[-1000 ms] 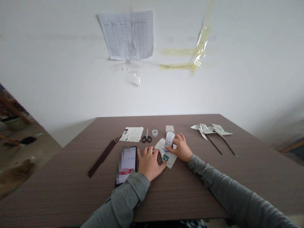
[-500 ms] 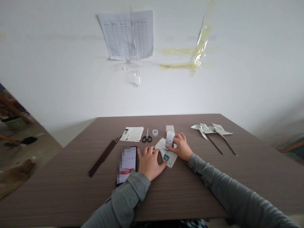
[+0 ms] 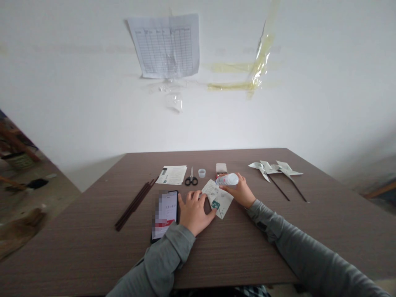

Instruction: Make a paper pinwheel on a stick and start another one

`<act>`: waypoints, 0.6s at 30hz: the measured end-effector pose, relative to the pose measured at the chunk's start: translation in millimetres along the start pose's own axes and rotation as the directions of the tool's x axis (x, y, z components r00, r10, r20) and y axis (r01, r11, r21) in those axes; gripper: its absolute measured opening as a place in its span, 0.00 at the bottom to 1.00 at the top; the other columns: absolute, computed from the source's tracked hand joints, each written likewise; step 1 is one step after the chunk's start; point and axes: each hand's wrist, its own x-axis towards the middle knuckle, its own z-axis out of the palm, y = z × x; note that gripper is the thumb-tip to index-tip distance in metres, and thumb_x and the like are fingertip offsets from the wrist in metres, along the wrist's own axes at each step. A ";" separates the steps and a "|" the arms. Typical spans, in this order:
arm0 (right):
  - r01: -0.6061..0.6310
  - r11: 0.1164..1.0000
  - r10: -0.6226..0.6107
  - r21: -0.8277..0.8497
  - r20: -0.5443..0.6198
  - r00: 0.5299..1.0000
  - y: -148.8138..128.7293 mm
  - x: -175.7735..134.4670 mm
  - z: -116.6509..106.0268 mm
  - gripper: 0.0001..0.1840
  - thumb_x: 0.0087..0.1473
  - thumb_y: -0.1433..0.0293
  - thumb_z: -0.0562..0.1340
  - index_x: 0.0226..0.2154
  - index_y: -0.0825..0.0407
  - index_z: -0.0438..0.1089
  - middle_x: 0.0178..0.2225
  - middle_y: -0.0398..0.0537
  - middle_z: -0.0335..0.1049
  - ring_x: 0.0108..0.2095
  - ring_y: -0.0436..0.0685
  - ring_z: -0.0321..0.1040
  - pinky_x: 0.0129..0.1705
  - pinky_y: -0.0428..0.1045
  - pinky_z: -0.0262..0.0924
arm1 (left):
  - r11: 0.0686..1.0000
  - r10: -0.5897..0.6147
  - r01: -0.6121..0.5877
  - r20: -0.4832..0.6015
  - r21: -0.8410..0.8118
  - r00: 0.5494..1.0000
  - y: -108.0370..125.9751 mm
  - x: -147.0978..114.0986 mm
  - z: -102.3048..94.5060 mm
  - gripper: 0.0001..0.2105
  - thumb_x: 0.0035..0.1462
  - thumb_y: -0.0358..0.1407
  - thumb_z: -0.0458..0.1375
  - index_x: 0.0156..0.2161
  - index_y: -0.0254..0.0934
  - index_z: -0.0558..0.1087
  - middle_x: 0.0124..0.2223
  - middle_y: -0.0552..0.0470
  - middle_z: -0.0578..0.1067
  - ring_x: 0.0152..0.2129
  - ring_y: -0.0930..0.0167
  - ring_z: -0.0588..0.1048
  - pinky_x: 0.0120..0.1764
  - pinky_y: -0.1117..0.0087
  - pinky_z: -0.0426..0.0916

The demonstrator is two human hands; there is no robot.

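Right hand (image 3: pixel 243 193): centre frame, grip closed round a small white bottle (image 3: pixel 228 179), held sideways just above the folded paper (image 3: pixel 218 197).
Left hand (image 3: pixel 194 211): flat, fingers spread, pressing the paper's lower-left edge to the bench (image 3: pixel 93 231); holds nothing.
Bottle handling: prob. light, stiff plastic, smooth, may slip; best taken round the body.
Paper: thin, soft, creases easily; pin by the edges.
Nearby: phone (image 3: pixel 165 213) left of the left hand; scissors (image 3: pixel 191 178) and cap (image 3: pixel 202 173) just above; sticks (image 3: pixel 134 203) further left; pinwheels (image 3: pixel 274 169) right.
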 end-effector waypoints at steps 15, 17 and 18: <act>-0.070 0.997 0.065 -0.034 -0.131 0.989 14.1 0.0 -3.3 0.28 0.70 0.68 0.68 0.66 0.37 0.93 0.54 0.57 0.94 0.64 0.79 0.84 0.74 0.75 0.69 | 0.999 -0.029 0.029 0.007 -0.017 1.000 1.5 0.1 -9.3 0.17 0.75 0.47 0.75 0.64 0.51 0.90 0.74 0.42 0.89 0.76 0.38 0.80 0.84 0.22 0.65; -0.041 0.999 0.037 -0.031 -0.132 0.991 16.9 0.8 -5.6 0.27 0.73 0.66 0.66 0.65 0.37 0.93 0.58 0.57 0.93 0.65 0.79 0.83 0.73 0.75 0.70 | 0.999 -0.028 0.028 0.014 -0.025 1.000 1.6 -0.4 -10.6 0.18 0.76 0.46 0.74 0.66 0.51 0.90 0.74 0.42 0.89 0.77 0.39 0.79 0.85 0.21 0.64; -0.025 0.999 0.020 -0.031 -0.132 0.991 18.1 1.1 -7.1 0.26 0.73 0.65 0.65 0.65 0.37 0.93 0.59 0.56 0.93 0.65 0.79 0.82 0.72 0.75 0.70 | 0.999 -0.027 0.028 0.018 -0.028 0.999 1.8 -0.6 -11.2 0.18 0.76 0.45 0.74 0.67 0.51 0.90 0.74 0.42 0.89 0.78 0.38 0.79 0.85 0.21 0.64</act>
